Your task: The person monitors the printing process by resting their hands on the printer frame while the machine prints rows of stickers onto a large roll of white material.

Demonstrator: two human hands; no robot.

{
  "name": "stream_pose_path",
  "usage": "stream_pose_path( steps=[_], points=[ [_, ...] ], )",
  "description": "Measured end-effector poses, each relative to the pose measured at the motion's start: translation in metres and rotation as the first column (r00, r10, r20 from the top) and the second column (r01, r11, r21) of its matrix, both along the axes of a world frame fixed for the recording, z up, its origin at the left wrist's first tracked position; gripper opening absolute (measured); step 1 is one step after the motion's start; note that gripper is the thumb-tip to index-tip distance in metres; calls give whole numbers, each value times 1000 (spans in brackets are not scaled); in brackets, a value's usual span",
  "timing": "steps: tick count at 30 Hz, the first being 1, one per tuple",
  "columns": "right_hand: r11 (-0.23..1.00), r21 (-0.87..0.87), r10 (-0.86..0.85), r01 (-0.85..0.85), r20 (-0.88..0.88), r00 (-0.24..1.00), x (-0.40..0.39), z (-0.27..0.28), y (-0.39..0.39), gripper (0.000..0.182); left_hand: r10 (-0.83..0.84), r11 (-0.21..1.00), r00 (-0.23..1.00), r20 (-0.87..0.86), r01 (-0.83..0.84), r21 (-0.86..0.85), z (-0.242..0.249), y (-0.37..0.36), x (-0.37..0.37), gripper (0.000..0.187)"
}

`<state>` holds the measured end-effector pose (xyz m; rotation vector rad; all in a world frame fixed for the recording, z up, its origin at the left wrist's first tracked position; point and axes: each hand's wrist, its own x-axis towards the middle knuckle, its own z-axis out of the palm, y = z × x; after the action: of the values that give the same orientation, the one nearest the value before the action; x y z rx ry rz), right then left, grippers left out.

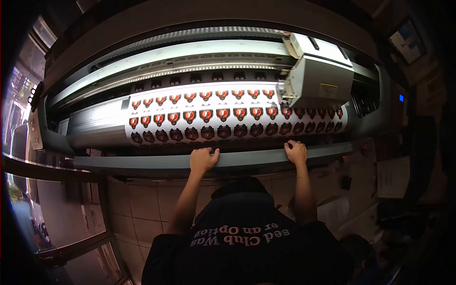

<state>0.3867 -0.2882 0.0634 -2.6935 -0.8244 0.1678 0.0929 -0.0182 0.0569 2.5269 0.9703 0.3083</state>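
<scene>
A wide-format printer fills the upper half of the view, with a white printed sheet (237, 102) lying across its bed. Rows of red and black emblems cover the sheet. The pale print carriage (320, 78) stands over the sheet's right part. Along the front runs a grey bar (247, 161). My left hand (203, 159) rests on this bar with its fingers curled over the edge, left of the middle. Further right, my right hand (296, 152) grips the same bar, its fingers bent over the top edge.
At the upper right a lit screen (407, 41) shows. A small blue display (401, 98) glows on the printer's right end. Glass doors (61, 204) stand at the left. Tiled floor (142, 202) shows below the bar, and papers (393, 176) lie at the right.
</scene>
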Motion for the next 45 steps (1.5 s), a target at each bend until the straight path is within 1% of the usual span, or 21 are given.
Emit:
stream_pose_path(
  steps=[3,10,14,26,28,33,39,41,42,45],
  points=[
    [999,38,19,-20,28,999,-2,1,0,28,-1,1000,1000,5,1,-11,2,-1,0,48],
    [999,42,13,-16,61,998,-1,-4,0,27,-1,1000,1000,-16,0,-21,1,-1,-1,46],
    [996,79,40,-43,42,998,1,-5,-3,27,-15,1000,1000,-21,15,0,1,-1,-1,47],
    [997,66,47,-49,30,998,2,-6,-2,28,-11,1000,999,-41,11,-3,-2,0,0,47],
    [998,48,28,-30,25,999,2,-7,-2,28,-9,1000,999,-41,9,-3,0,0,0,47],
    [998,51,36,-38,31,999,2,-7,-2,28,-1,999,998,-68,-2,-45,4,0,1,47],
    [998,23,54,-56,45,998,2,-6,-1,29,-3,1000,999,-40,3,-11,2,0,0,49],
    [999,-4,34,-34,17,999,-1,4,2,29,7,1000,999,-35,-8,-11,1,-1,0,49],
    [999,-47,1,-2,-37,999,-3,8,4,29,5,1000,1000,-28,-5,-12,0,0,0,49],
    [999,-41,-17,16,-12,1000,-1,2,3,30,-3,1000,999,-46,4,11,-1,0,0,49]
  ],
)
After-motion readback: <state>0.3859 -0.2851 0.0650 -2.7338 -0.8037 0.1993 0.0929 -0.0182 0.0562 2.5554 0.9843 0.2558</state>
